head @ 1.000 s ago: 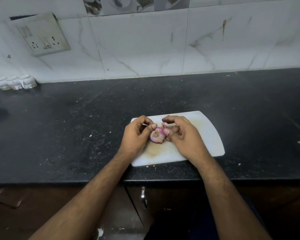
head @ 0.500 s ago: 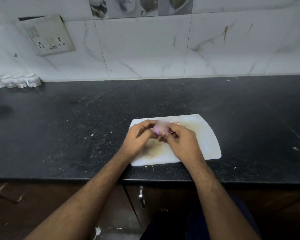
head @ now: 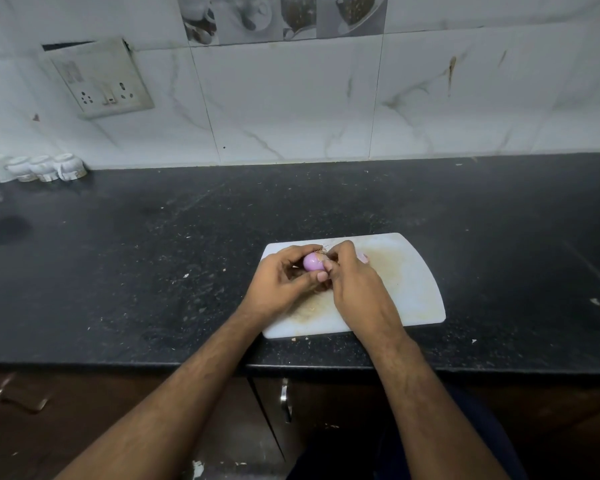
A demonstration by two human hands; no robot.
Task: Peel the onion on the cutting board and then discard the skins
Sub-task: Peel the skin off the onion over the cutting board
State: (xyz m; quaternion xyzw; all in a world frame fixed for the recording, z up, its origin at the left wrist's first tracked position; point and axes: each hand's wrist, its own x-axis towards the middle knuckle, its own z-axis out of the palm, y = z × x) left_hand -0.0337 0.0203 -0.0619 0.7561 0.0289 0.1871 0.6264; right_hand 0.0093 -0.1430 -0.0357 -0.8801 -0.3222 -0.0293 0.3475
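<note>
purple and glossy, the onion (head: 313, 262) sat between the person's two hands above the far left part of the white cutting board (head: 413, 292). the left hand (head: 280, 285) cupped it from the left, fingers curled over the top and the thumb pressed up from below — its grip was closed around the bulb. the right hand (head: 352, 275) met it from the other side, fingers bent and pinching at the wispy brown end of the onion where dry skin (head: 323, 251) still clung; that grip was clenched on the skin, though exactly how much it held was hidden behind the knuckles. a pale pink scrap (head: 362, 258) showed just beyond the right hand on the board, too small to tell what it was.

the board lay flat near the front edge of the black desk (head: 153, 271), its middle stained a dull yellow-brown. small pale flecks were scattered over the dark surface around it. far off at the left — against the marbled white wall tiles (head: 291, 105) — stood a short row of upturned white cups (head: 45, 167), and above them a switch plate (head: 99, 79) was set into the wall, tilted in the wide view. under the front edge of the desk a metal cupboard handle (head: 284, 398) showed between the two forearms.
</note>
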